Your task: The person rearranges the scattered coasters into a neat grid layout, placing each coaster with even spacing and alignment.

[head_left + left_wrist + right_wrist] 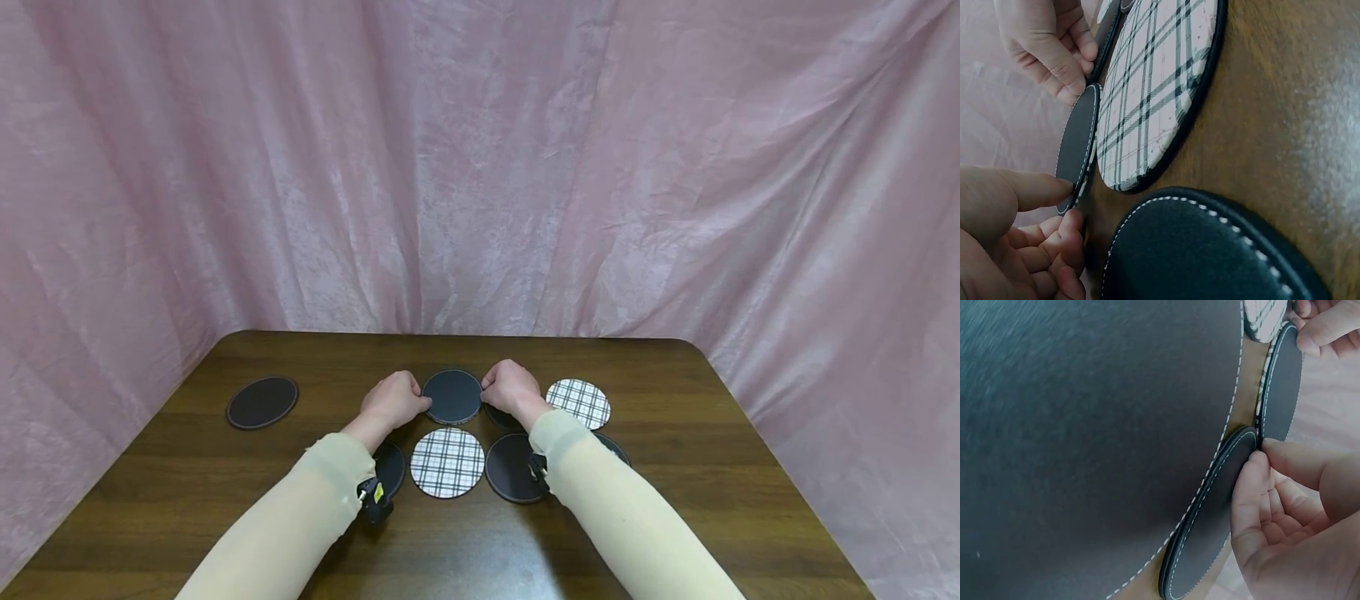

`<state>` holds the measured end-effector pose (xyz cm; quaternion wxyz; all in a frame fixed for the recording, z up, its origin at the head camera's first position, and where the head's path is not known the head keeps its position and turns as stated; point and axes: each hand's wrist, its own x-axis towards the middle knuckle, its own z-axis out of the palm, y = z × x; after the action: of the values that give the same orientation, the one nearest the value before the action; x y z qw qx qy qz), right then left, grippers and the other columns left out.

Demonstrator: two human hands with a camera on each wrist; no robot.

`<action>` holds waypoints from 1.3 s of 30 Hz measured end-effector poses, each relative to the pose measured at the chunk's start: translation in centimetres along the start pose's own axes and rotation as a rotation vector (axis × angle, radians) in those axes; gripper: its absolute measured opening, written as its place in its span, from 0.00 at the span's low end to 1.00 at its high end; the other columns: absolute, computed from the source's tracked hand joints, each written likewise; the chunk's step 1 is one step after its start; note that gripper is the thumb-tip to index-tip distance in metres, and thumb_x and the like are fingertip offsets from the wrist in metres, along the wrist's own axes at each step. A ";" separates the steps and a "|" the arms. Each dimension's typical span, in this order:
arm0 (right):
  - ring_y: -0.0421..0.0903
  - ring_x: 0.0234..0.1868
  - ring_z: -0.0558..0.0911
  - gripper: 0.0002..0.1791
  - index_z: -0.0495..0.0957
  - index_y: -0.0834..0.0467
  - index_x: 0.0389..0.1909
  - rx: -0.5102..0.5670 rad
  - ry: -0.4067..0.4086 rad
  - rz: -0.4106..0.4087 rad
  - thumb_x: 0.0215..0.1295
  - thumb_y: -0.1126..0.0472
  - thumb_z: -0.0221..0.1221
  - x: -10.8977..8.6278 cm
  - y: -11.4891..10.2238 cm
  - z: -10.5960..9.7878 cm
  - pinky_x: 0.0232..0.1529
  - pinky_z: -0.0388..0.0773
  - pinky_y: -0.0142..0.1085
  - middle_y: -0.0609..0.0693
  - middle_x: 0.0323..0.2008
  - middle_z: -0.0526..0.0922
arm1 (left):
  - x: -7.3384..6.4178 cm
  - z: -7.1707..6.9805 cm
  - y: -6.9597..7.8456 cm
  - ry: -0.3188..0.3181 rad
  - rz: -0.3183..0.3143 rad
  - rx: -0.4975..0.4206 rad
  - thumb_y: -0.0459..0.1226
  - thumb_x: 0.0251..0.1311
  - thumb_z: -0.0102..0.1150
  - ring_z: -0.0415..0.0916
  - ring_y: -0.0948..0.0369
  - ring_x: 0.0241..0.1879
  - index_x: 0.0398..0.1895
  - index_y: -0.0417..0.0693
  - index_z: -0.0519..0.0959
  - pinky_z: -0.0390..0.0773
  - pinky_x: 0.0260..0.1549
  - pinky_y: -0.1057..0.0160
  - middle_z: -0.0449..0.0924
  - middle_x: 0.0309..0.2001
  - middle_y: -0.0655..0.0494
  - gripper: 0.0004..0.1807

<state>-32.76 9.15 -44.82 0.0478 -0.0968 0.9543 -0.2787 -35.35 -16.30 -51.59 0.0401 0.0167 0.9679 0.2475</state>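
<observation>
A dark coaster [452,397] near the middle of the tabletop [675,517] is pinched at its left edge by the left hand [393,402] and at its right edge by the right hand [512,387]. It is judged light, thin and fairly stiff, best taken by the stitched rim. A plaid coaster [447,462] lies just in front; another dark one [262,402] lies well left, with open wood between.

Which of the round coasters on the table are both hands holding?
The dark coaster in the back row's middle: the left hand and right hand pinch its opposite edges. It sits behind the near checked coaster; all others lie untouched.
</observation>
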 end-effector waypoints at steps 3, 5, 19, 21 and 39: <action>0.48 0.33 0.80 0.07 0.90 0.51 0.27 -0.025 0.012 -0.033 0.65 0.64 0.71 0.9 0.8 0.9 0.39 0.79 0.46 0.43 0.29 0.85 | -0.8 -0.6 0.6 -0.015 -0.005 0.003 0.49 0.67 0.75 0.73 0.56 0.31 0.27 0.52 0.78 0.71 0.29 0.54 0.76 0.33 0.56 0.19; 0.48 0.37 0.83 0.05 0.92 0.51 0.32 -0.026 0.019 -0.027 0.65 0.64 0.71 0.4 0.5 0.7 0.43 0.82 0.47 0.44 0.34 0.89 | -0.9 -0.7 0.8 -0.025 0.003 0.010 0.49 0.68 0.74 0.70 0.56 0.29 0.23 0.52 0.75 0.69 0.28 0.54 0.73 0.29 0.55 0.21; 0.52 0.51 0.87 0.08 0.93 0.58 0.48 -0.021 0.010 0.016 0.72 0.63 0.71 -2.2 -1.7 -1.2 0.57 0.83 0.47 0.49 0.48 0.92 | 1.1 0.6 -0.4 -0.032 0.106 0.085 0.47 0.69 0.75 0.76 0.54 0.34 0.30 0.48 0.80 0.77 0.36 0.54 0.79 0.34 0.54 0.17; 0.52 0.52 0.87 0.08 0.93 0.58 0.48 -0.019 0.011 0.013 0.71 0.63 0.72 -2.1 -1.6 -1.2 0.58 0.83 0.48 0.49 0.48 0.92 | 1.1 0.6 -0.3 -0.023 0.117 0.081 0.46 0.69 0.75 0.77 0.54 0.35 0.31 0.48 0.80 0.77 0.37 0.54 0.79 0.35 0.55 0.16; 0.55 0.56 0.86 0.09 0.92 0.58 0.49 -0.019 -0.022 0.028 0.72 0.61 0.71 -1.8 -1.6 -1.2 0.62 0.80 0.48 0.49 0.49 0.91 | 1.3 0.9 -1.0 -0.013 0.144 0.024 0.47 0.65 0.79 0.76 0.51 0.37 0.36 0.48 0.77 0.76 0.39 0.53 0.78 0.35 0.54 0.19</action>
<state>-30.93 8.89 -42.89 0.0615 -0.0867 0.9576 -0.2679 -36.60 -16.68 -52.91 0.0283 0.0883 0.9669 0.2378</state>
